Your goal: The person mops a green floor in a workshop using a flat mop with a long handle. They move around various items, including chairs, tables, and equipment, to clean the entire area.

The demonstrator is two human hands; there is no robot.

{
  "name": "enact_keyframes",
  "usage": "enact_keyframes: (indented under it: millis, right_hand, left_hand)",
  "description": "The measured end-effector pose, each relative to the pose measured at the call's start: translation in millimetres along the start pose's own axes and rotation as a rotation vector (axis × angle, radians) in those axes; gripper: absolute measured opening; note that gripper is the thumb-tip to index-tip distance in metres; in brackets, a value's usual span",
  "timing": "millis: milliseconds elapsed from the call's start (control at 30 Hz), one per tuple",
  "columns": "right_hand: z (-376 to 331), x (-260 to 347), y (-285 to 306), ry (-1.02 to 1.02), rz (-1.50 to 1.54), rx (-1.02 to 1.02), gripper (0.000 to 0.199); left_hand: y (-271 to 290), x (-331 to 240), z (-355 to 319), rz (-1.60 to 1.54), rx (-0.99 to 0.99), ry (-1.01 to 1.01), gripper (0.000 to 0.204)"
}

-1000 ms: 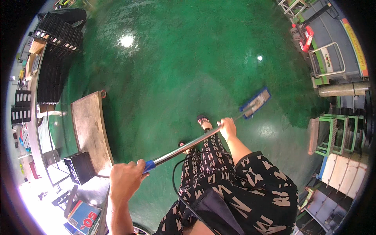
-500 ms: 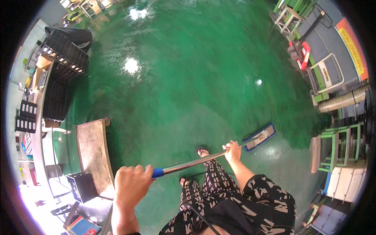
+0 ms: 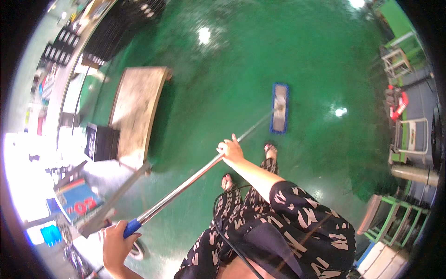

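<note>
A long-handled flat mop with a blue-edged head rests on the green floor ahead of my feet. My left hand is wrapped round the blue grip at the handle's upper end, at the lower left. Further down the shiny metal pole, my right hand grips it, one finger stretched along the pole. The metal handle slants from the lower left up toward the mop head. Parts of the grip are covered by my left fingers.
A flat wooden platform stands to the left, with a black crate at its near end. Dark stacked crates line the far left. On the right are a green metal frame, a trolley handle and a stool.
The mop head has swung from the right to ahead of my feet. My left hand has moved down and left, my right hand left and away. The view has turned toward the left.
</note>
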State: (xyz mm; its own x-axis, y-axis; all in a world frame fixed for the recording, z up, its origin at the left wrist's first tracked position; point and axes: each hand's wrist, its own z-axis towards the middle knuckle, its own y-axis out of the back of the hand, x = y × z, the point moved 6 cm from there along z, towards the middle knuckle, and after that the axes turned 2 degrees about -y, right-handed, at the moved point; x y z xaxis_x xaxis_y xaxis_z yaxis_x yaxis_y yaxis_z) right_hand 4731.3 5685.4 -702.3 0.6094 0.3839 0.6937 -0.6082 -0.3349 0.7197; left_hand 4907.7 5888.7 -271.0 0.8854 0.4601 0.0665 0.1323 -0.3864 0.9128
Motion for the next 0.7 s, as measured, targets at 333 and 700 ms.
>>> enact_keyframes:
  millis: [333,700]
  right_hand:
    - [-34,260,-180,0.422,0.279,0.558,0.011]
    - [-82,281,-61,0.603,0.212,0.580,0.023]
  left_hand:
    - [10,119,-183,0.092,0.266,0.612,0.044]
    - [70,59,-243,0.048,-0.248,0.599,0.044]
